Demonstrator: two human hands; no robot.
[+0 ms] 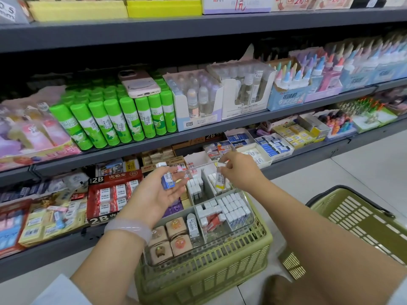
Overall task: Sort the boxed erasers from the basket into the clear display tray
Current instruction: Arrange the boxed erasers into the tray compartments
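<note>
— Erasers in boxes: where do they stand now?

— Most already sit in rows inside the clear tray (247,219), which rests on top of a green basket (204,276) on the floor. Two are in the air. The left hand (158,194) lies palm up with a blue-and-white eraser box (167,180) loosely cradled on its relaxed fingers. The right hand (236,170) pinches a yellow-and-white eraser box (220,180) by its top end, hanging upright over a rear compartment of the tray.

— Which step is that?

— Placing, by the look of it. The right hand's box seems about to go down into the rear compartment, where white boxes already stand on end. The next move calls for a straight drop into the gap beside them, keeping the box upright so it does not jam against the divider.

— And the left one?

— It likely follows, into whichever slot matches; that slot cannot be told from here.

— Room to move?

— Tight on the far side. The shelf edge (154,148) and its stock of 2B eraser packs (114,194) sit just beyond the tray, and the tray's thin clear walls are hard to see. To the right, a second basket (361,219) stands on open floor, well apart, so the right arm has free space to withdraw.
</note>
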